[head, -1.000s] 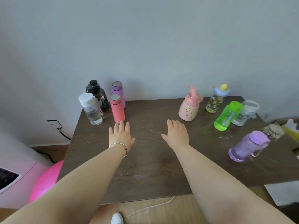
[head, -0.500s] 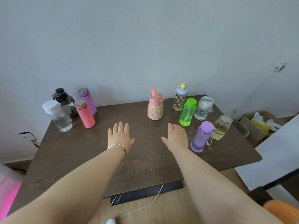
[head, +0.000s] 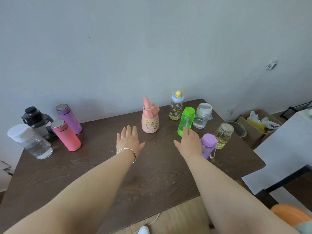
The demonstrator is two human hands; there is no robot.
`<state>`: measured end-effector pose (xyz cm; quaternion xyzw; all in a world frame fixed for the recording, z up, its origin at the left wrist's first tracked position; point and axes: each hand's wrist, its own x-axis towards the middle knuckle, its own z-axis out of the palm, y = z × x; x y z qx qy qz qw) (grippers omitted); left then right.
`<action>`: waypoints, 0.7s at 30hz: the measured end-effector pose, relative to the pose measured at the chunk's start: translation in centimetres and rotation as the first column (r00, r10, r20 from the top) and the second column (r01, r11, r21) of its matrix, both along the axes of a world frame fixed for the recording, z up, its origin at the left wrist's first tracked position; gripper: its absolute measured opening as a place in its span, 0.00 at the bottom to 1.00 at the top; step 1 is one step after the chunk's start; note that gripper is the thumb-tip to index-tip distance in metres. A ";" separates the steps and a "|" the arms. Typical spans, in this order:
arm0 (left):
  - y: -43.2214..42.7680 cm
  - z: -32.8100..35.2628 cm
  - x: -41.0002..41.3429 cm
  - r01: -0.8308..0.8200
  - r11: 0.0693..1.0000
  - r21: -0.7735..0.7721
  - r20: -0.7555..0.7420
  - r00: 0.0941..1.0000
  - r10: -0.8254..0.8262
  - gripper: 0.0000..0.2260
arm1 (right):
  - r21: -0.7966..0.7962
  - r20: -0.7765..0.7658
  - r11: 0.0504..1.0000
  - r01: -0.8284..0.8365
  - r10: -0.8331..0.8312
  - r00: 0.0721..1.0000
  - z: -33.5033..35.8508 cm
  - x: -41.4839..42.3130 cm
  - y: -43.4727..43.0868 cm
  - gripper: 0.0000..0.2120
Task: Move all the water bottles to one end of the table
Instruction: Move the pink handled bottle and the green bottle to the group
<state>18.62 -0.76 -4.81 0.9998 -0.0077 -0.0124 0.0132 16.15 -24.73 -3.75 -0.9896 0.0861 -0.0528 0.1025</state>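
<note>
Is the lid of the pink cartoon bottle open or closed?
Open. The pink cartoon-printed plastic bottle has its pink flip lid standing up.

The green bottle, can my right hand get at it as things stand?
Probably yes. The right hand is open, its fingertips already at the base of the green bottle. Nothing lies between them, though the purple-capped bottle stands close beside the hand.

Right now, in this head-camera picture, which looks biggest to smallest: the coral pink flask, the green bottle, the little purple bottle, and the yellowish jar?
1. coral pink flask, clearly largest.
2. green bottle.
3 and 4. little purple bottle and yellowish jar look about alike; the right hand hides part of the purple one, so I won't rank them.
</note>
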 end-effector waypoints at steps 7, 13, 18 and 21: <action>-0.6 -2.2 7.5 0.031 0.994 -0.101 -0.036 0.999 -0.035 0.42 | 0.194 0.002 0.946 0.260 -0.265 0.964 -1.4 5.5 -0.7 0.33; -1.6 -3.9 12.5 0.070 0.985 -0.155 -0.037 0.996 -0.076 0.43 | 0.361 -0.063 0.824 0.436 -0.445 0.893 -3.5 9.5 -1.4 0.37; -3.1 -5.8 15.3 -0.030 0.949 -0.313 -0.085 0.996 0.003 0.46 | 0.507 -0.077 0.698 0.505 -0.547 0.834 -5.6 12.4 -1.7 0.40; -3.9 -7.0 16.5 -0.081 0.904 -0.419 -0.108 0.993 0.040 0.48 | 0.594 -0.075 0.627 0.504 -0.580 0.811 -7.0 13.8 -1.9 0.41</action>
